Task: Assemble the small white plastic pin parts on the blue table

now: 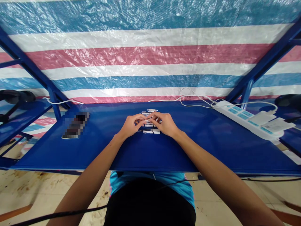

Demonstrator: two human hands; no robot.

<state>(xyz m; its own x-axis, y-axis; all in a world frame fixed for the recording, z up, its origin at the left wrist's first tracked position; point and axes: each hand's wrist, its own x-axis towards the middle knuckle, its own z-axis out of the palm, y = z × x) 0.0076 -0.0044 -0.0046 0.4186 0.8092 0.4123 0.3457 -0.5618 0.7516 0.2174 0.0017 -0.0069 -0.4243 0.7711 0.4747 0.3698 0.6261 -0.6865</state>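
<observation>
Two forearms: bare, they run from the near edge of the view up to hands that meet over the middle of the blue table (98, 150).
Nearest pieces: a short row of small white parts (151, 132) lies on the table just nearer than the fingertips, between the two wrists.
Left hand (130, 124): fingers curled, thumb and forefinger pinched at the tips on a small white piece (147, 121); the hand rests low over the table.
Right hand (165, 123): fingers bent the same way, its tips pinched on that same piece from the other side, so the fingertips of both hands nearly touch.
Held piece: tiny and mostly covered by the fingers; what kind of part it is cannot be told.
Farther pieces: more small white parts (150, 110) lie just beyond the fingertips.
Left of the fingers: a blurred phone (75, 125) lies flat, well apart from the left hand.
Right of the fingers: a white power strip (244, 121) with adapters plugged in, well apart from the right hand; white cables (195, 97) loop beside it.
Beyond the fingers: a striped tarpaulin (150, 56) in blue, white and red hangs behind the table.
</observation>
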